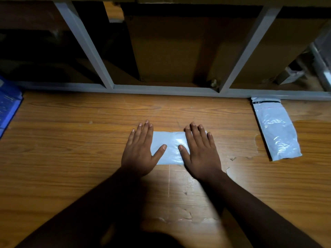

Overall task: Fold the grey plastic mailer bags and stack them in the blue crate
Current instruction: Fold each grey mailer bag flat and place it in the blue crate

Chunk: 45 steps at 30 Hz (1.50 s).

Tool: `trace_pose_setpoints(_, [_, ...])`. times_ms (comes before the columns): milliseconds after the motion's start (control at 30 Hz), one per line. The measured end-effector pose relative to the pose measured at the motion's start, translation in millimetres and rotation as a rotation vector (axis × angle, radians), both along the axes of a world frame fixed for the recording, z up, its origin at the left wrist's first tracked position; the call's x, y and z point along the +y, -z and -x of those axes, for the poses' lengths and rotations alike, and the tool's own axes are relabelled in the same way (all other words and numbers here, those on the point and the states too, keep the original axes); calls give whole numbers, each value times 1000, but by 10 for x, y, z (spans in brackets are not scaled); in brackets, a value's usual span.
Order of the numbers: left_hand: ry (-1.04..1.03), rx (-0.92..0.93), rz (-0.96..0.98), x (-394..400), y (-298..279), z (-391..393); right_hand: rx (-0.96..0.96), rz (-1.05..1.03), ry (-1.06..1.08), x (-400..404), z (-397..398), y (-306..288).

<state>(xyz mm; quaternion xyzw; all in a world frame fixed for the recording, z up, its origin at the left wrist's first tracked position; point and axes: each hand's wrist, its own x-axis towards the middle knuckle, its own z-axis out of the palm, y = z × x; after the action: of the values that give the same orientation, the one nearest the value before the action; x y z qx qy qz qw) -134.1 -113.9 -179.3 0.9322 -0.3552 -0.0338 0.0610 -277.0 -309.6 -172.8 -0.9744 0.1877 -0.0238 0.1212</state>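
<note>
On the scuffed woodgrain table (71,149), both hands, left (140,153) and right (200,151), press flat, fingers spread, on a glossy folded grey mailer (170,147).

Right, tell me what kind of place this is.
Probably a packing or stockroom bench: grey mailer bags lie on a worn wooden table, cardboard boxes fill a grey metal rack behind it, and a blue crate sits at the left edge.

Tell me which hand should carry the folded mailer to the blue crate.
Left, probably. The blue crate sits at the table's far left edge, on the left hand side. The right hand would have to cross over. Both press flat on the folded mailer.
</note>
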Motion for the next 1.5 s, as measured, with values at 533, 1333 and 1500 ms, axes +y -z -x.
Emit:
trace_pose_setpoints(533, [273, -16, 186, -384, -42, 144, 7, -92, -220, 136, -416, -117])
trace_pose_setpoints(1333, [87, 48, -25, -69, -55, 68, 49, -6, -119, -241, -28, -41])
trace_pose_setpoints(1500, [99, 138, 57, 29, -239, -164, -29, -187, -107, -383, -67, -182])
